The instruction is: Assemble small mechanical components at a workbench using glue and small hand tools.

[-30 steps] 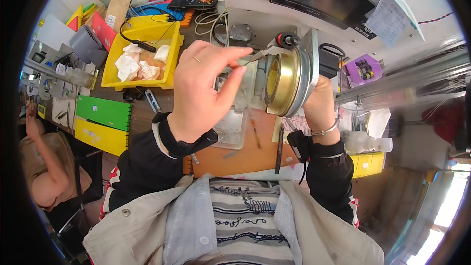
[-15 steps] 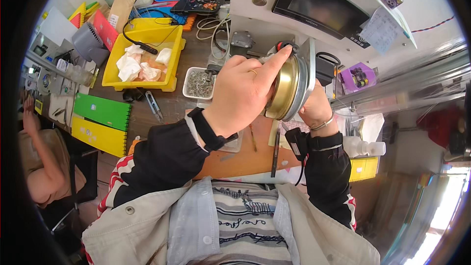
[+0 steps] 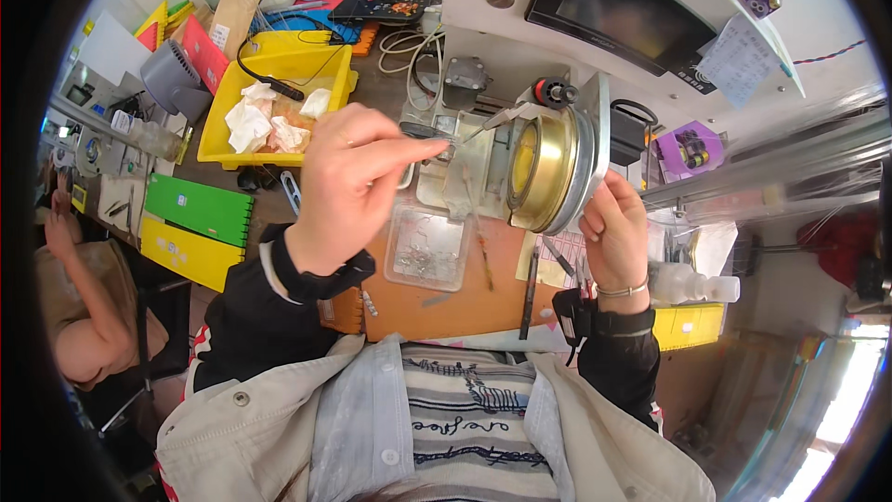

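A round brass-coloured drum (image 3: 537, 172) with a grey metal rim stands on the machine, against an upright metal plate (image 3: 599, 130). Left of it, my left hand (image 3: 348, 181) is raised with thumb and forefinger pinched together by a dark metal arm (image 3: 426, 130). What sits between those fingertips, if anything, is too small to make out. My right hand (image 3: 618, 237) is beside the plate's lower edge, its fingers bent and drawn together; anything they grip is hidden. Below the drum, a clear tray (image 3: 400, 270) holds small shiny pieces. A red-and-black knob (image 3: 555, 93) sits above the drum.
A yellow bin (image 3: 218, 130) with crumpled white tissues stands at the left, near green (image 3: 195, 204) and yellow (image 3: 186, 251) panels. A dark screen (image 3: 623, 9) is mounted above. A black pen-like tool (image 3: 530, 293) lies on the orange mat (image 3: 446, 307). Another person (image 3: 88, 307) sits far left.
My left hand has left the top of the drum and moved left, fingers now pinched. The right hand has come out from behind the plate, toward its lower edge.
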Motion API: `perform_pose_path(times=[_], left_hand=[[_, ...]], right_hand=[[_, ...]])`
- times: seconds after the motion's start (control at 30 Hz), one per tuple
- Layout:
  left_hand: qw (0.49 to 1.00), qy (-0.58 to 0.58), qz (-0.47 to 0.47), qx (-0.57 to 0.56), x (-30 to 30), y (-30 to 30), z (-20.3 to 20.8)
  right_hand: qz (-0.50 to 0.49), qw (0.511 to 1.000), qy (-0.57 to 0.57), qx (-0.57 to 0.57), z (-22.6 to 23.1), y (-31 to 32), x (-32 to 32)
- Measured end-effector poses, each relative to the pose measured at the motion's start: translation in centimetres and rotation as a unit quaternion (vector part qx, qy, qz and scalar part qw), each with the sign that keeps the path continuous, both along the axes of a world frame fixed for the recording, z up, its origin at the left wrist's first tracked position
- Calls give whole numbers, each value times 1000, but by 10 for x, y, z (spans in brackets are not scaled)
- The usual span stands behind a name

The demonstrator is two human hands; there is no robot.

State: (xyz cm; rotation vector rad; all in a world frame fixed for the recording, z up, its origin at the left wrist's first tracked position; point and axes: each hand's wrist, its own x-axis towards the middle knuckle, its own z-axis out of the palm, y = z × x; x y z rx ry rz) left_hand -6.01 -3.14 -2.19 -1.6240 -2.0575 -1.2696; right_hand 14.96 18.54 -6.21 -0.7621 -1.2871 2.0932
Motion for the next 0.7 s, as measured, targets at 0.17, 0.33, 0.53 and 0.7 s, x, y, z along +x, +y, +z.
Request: perform_pose_path(times=[0.17,0.33,0.53,0.7], left_hand=[[993,107,42,-31,-10,-11,-7],[988,137,72,-21,-17,-6,-13],[985,144,93,-20,-25,-10,-18],[986,128,102,-29,-28,-10,-27]], right_hand=[[-46,997,-33,52,-5,-6,6],[-77,994,-29,75,-2,-8,0],[-66,995,-21,66,-4,-10,-4],[-64,995,-32,63,-7,-9,-7]])
